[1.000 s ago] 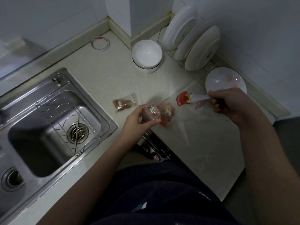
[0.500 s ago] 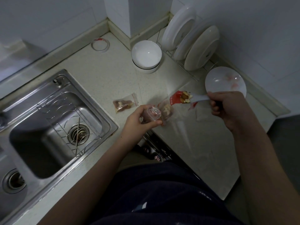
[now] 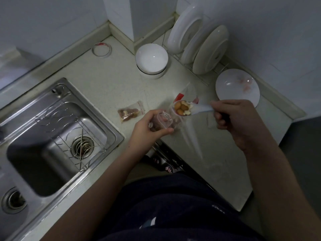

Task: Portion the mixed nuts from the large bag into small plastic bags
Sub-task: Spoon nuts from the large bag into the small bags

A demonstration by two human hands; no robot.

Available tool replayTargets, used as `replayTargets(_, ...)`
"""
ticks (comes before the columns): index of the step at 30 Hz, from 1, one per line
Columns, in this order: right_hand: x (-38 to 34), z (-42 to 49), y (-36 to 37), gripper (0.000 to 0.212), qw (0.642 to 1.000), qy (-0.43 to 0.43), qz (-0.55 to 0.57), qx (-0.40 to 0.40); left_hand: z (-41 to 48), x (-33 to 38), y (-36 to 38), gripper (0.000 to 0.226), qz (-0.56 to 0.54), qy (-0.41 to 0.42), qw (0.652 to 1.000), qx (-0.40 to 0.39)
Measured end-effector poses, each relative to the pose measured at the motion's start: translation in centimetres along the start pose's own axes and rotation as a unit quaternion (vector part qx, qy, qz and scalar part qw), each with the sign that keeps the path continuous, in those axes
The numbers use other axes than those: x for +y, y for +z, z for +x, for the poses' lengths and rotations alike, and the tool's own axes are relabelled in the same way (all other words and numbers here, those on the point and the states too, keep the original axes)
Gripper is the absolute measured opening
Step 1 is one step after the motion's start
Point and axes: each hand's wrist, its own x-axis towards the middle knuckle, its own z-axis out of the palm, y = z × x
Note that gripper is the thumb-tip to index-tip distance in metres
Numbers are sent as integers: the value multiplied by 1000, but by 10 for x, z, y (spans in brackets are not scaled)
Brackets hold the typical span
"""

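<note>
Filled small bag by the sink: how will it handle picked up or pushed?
The filled bag is thin clear plastic, so probably floppy, sagging around its contents. Small load: likely light. Lying flat on the counter, it should slide, not roll.

Right hand [image 3: 238,122] holds a nut-filled spoon [image 3: 189,108] (heaped) beside the left hand's [image 3: 149,126] small bag [image 3: 162,121].

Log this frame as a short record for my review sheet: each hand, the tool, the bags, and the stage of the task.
left hand: holds small plastic bag, mouth open
right hand: grips spoon by its handle
spoon load: mixed nuts, close beside the bag's mouth, not yet tipped in
filled bag: lies on counter near sink
large bag: on counter under the spoon
stage: mid-portioning
</note>
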Motion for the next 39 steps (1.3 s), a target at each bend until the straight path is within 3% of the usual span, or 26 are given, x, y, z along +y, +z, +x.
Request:
replayTargets(5, 4, -15, 27, 25, 989, -84, -119, -16, 2, 2, 0, 52, 15, 37, 999, 0)
replayTargets(12, 9, -27, 49, 22, 875, -321, -356, -58, 5, -4, -2, 46, -7, 45, 999, 23)
replayTargets(15, 15, -27, 49, 25, 843, -367, -390, -49, 7, -6, -5, 45, -16, 46, 998, 28)
replayTargets(17, 17, -26, 49, 24, 850, -373, -373, -10, 9, -8, -6, 41, -22, 37, 999, 29)
replayTargets(20, 20, -24, 47, 21, 890, -353, -280, 64, 13, -13, -9, 36, -12, 25, 999, 43)
replayTargets(23, 25, -24, 41, 19, 951, -257, -136, 102, 24, -23, -15, 38, 46, 16, 996, 69)
replayTargets(25, 29, -25, 37, 18, 968, -209, -66, 125, 37, -29, -18, 38, 74, -3, 993, 89)
replayTargets(32, 37, -33, 27, 17, 972, -138, 33, 189, 104, -46, -12, 41, 194, -30, 974, 116)
replayTargets(39, 45, -46, 11, 22, 964, -96, 55, 240, 143, -60, 7, 41, 371, -18, 928, 24)
